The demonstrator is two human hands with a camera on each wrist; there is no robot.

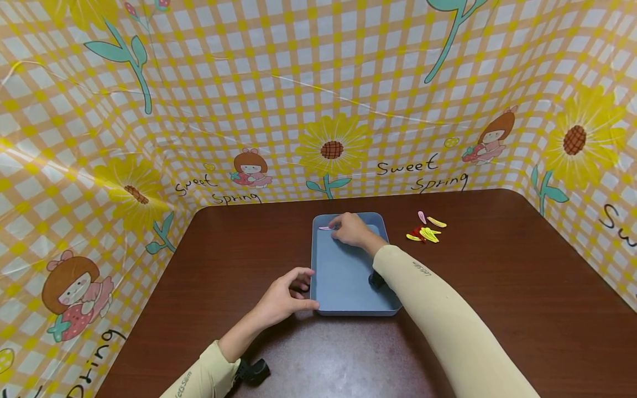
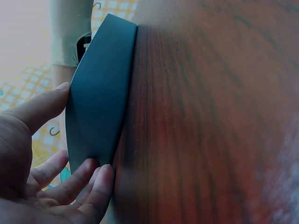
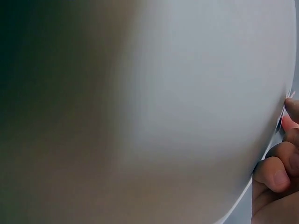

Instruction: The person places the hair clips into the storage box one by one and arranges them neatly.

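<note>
Right hand [image 1: 352,230] pinches a pink clip [image 1: 325,228], eleven o'clock inside the blue tray [image 1: 343,276]! Left hand [image 1: 282,298], fingers apart, touches the tray's eight o'clock side; yellow clips [image 1: 429,235] lie outside, two o'clock.

Wall cloth [image 1: 278,99]: "Sweet Spring" (rpt'd) | L slv [image 1: 201,377] + R slv [image 1: 448,315]: txt too sm.
</note>
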